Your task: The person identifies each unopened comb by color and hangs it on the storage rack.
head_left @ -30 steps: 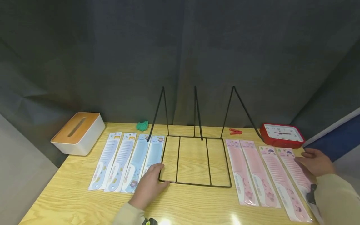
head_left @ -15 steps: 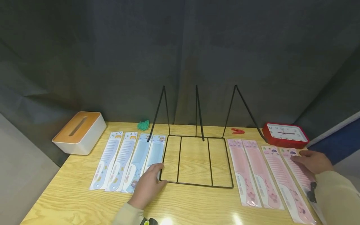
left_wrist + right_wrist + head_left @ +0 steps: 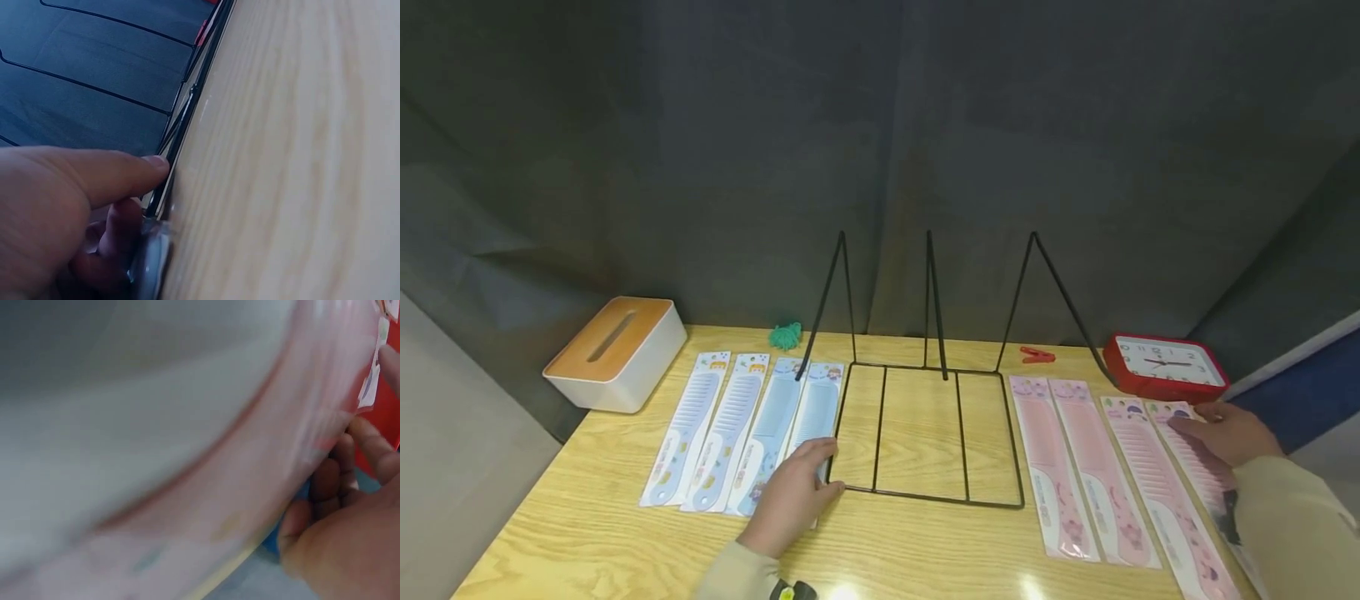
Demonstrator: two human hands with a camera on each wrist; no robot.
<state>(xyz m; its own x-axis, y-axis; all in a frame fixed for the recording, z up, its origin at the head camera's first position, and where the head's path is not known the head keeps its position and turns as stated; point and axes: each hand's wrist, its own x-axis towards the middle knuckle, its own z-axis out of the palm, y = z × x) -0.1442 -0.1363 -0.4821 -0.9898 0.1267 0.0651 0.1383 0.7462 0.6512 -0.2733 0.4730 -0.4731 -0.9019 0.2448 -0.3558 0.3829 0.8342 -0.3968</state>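
Note:
A black wire rack (image 3: 922,502) stands in the middle of the table, with tall triangular uprights. My left hand (image 3: 792,500) holds its near left corner; in the left wrist view the thumb (image 3: 134,177) presses the black bar and the other fingers curl below. Beside that hand lies a packaged blue comb (image 3: 815,408), partly covered by it. At the far right, my right hand (image 3: 1234,433) pinches the outer edge of the rightmost packaged pink comb (image 3: 1183,446). In the right wrist view, its clear wrapping (image 3: 250,462) fills much of the picture, blurred.
More packaged blue combs (image 3: 730,425) lie left of the rack and more pink ones (image 3: 1080,467) right of it. A tissue box (image 3: 617,350), green string (image 3: 786,336), red clip (image 3: 1037,355) and red clock (image 3: 1165,367) line the back by a dark curtain.
My right hand has shifted slightly left, its thumb further over the rightmost pink comb package. The left hand stays at the rack's corner. The head view has turned a little.

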